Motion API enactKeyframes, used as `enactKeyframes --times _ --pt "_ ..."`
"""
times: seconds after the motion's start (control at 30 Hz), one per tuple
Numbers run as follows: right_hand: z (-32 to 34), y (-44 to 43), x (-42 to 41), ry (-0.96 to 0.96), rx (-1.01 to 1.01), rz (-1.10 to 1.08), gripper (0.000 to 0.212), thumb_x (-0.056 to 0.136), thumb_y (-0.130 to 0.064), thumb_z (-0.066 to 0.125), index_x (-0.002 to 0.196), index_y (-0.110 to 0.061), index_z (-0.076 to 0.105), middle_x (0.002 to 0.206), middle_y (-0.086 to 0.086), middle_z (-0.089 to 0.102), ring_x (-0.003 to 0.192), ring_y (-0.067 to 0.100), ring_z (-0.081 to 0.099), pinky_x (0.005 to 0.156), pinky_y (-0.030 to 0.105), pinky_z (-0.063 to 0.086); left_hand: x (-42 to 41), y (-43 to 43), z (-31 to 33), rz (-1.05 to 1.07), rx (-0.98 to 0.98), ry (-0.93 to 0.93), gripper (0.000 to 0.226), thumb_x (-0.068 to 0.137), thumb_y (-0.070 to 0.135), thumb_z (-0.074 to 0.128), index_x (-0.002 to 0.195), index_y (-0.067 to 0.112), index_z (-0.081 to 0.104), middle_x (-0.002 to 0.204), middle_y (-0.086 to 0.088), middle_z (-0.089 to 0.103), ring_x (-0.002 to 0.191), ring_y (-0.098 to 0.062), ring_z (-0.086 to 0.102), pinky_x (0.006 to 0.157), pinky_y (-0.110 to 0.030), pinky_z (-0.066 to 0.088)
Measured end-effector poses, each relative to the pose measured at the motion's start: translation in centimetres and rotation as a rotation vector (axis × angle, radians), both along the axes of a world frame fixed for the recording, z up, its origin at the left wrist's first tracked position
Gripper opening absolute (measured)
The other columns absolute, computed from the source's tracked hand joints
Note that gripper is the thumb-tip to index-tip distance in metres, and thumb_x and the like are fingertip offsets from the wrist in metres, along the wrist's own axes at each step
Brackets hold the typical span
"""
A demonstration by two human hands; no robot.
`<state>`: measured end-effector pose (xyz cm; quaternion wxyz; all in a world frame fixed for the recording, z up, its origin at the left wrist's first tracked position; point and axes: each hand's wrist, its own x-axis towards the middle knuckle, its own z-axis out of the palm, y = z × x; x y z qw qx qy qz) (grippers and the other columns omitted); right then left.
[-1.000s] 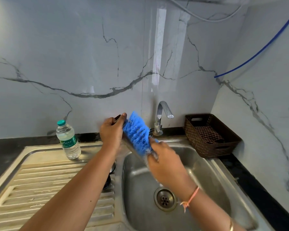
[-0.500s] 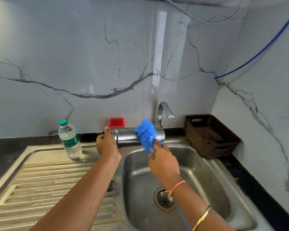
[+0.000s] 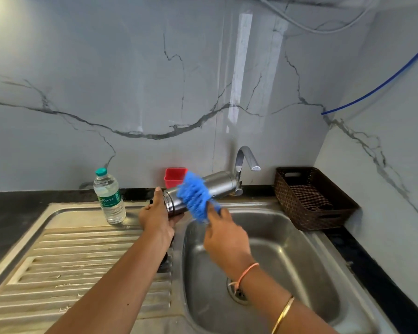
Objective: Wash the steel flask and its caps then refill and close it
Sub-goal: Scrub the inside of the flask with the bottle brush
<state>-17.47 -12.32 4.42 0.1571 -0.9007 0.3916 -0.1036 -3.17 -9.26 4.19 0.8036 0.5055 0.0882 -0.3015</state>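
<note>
The steel flask (image 3: 217,186) lies almost level above the sink's back left corner, its open threaded mouth toward me. My left hand (image 3: 156,216) grips it at the mouth end. A blue bristle brush (image 3: 193,195) presses across the flask's middle, and my right hand (image 3: 223,233) holds the brush by its handle just below. A dark cap (image 3: 165,256) peeks out under my left forearm on the drainboard, mostly hidden.
The steel sink basin (image 3: 287,261) with its drain (image 3: 238,292) lies below my hands, the tap (image 3: 245,165) behind the flask. A plastic water bottle (image 3: 109,196) stands on the ribbed drainboard (image 3: 70,273). A red cup (image 3: 175,177) and a brown woven basket (image 3: 309,196) sit against the wall.
The flask went from hidden behind the brush to level and now tilts, far end up. The brush slid left along its body toward the mouth.
</note>
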Motion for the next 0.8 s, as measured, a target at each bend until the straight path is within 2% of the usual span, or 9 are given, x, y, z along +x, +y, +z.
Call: enactKeyframes --times 0.1,0.2,0.27,0.33,0.43,0.53,0.6,0.7,0.8 --pt "-0.5 0.6 0.5 -0.009 -0.05 0.074 0.06 0.099 -0.024 0.037 0.152 -0.029 0.01 0.142 0.007 0.033 0.106 0.03 0.058 0.091 0.039 0.047 0.2 0.2 0.1 -0.018 -0.002 -0.025 0.032 0.09 0.033 0.064 0.102 0.006 0.051 0.089 -0.012 0.064 0.073 -0.025 0.067 0.052 -0.041 0.059" --pt "-0.9 -2.6 -0.5 -0.037 -0.02 -0.083 0.058 0.098 -0.023 0.038 0.151 -0.029 0.015 0.143 0.007 0.035 0.109 0.031 0.057 0.092 0.039 0.046 0.9 0.7 0.1 0.002 0.017 -0.08 0.03 0.09 0.03 0.064 0.102 0.006 0.049 0.092 -0.012 0.06 0.079 -0.028 0.065 0.065 -0.047 0.06" --pt "-0.9 -4.5 -1.3 -0.077 0.052 -0.207 0.056 0.098 -0.022 0.039 0.15 -0.027 0.02 0.144 0.009 0.037 0.111 0.032 0.057 0.091 0.038 0.046 1.2 0.9 0.1 0.0 0.056 -0.143 0.026 0.091 0.029 0.064 0.1 0.007 0.052 0.093 -0.012 0.061 0.082 -0.028 0.065 0.07 -0.044 0.057" --pt "-0.9 -4.3 -1.3 -0.076 0.07 -0.221 0.055 0.098 -0.023 0.039 0.15 -0.026 0.022 0.144 0.009 0.037 0.111 0.031 0.057 0.091 0.038 0.046 1.0 0.8 0.0 -0.019 0.08 -0.188 0.022 0.092 0.028 0.062 0.095 0.007 0.056 0.091 -0.012 0.063 0.08 -0.027 0.066 0.069 -0.041 0.057" --pt "-0.6 -1.1 0.1 -0.054 0.032 -0.055 0.057 0.098 -0.024 0.038 0.151 -0.028 0.016 0.141 0.008 0.036 0.108 0.031 0.058 0.092 0.039 0.046 0.8 0.5 0.0 -0.037 0.097 -0.215 0.021 0.095 0.026 0.057 0.082 0.01 0.057 0.085 -0.011 0.063 0.072 -0.024 0.065 0.061 -0.038 0.059" --pt "-0.7 1.0 1.0 -0.048 -0.022 0.075 0.059 0.098 -0.023 0.037 0.151 -0.03 0.012 0.139 0.007 0.036 0.105 0.031 0.058 0.091 0.039 0.046 0.8 0.4 0.1 -0.086 0.093 -0.178 0.021 0.097 0.021 0.05 0.08 0.01 0.055 0.082 -0.01 0.063 0.069 -0.022 0.063 0.066 -0.04 0.056" --pt "-1.0 -0.6 1.0 -0.076 -0.027 0.047 0.057 0.098 -0.024 0.037 0.15 -0.031 0.016 0.136 0.005 0.04 0.104 0.028 0.058 0.091 0.038 0.047 1.1 0.5 0.3 -0.117 0.073 -0.128 0.018 0.096 0.019 0.048 0.082 0.01 0.053 0.082 -0.012 0.06 0.071 -0.023 0.061 0.069 -0.042 0.054" --pt "-1.0 -4.3 0.5 -0.097 0.073 -0.085 0.053 0.097 -0.022 0.04 0.148 -0.03 0.026 0.135 0.007 0.044 0.109 0.028 0.057 0.093 0.037 0.046 1.2 0.8 0.8 -0.142 0.065 -0.1 0.013 0.094 0.017 0.047 0.083 0.011 0.051 0.085 -0.012 0.056 0.075 -0.023 0.058 0.079 -0.045 0.052" --pt "-0.9 -4.4 0.7 -0.056 0.053 -0.056 0.054 0.097 -0.021 0.039 0.148 -0.028 0.024 0.136 0.008 0.042 0.109 0.028 0.057 0.093 0.038 0.046 1.1 1.0 0.7 -0.16 0.062 -0.054 0.012 0.094 0.017 0.046 0.084 0.011 0.051 0.084 -0.012 0.056 0.074 -0.023 0.058 0.077 -0.044 0.051"
